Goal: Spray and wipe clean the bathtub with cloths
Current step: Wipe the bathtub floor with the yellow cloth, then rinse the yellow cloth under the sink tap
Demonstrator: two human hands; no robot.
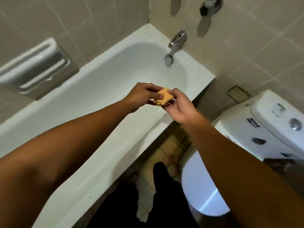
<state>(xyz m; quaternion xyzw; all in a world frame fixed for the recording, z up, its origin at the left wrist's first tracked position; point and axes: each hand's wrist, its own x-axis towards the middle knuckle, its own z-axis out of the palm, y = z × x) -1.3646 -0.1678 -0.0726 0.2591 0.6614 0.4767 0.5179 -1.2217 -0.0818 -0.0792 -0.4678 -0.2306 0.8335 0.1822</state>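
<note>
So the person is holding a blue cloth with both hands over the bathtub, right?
Not quite. The cloth is orange, not blue. The head view shows the left hand and right hand both holding it over the bathtub.
</note>
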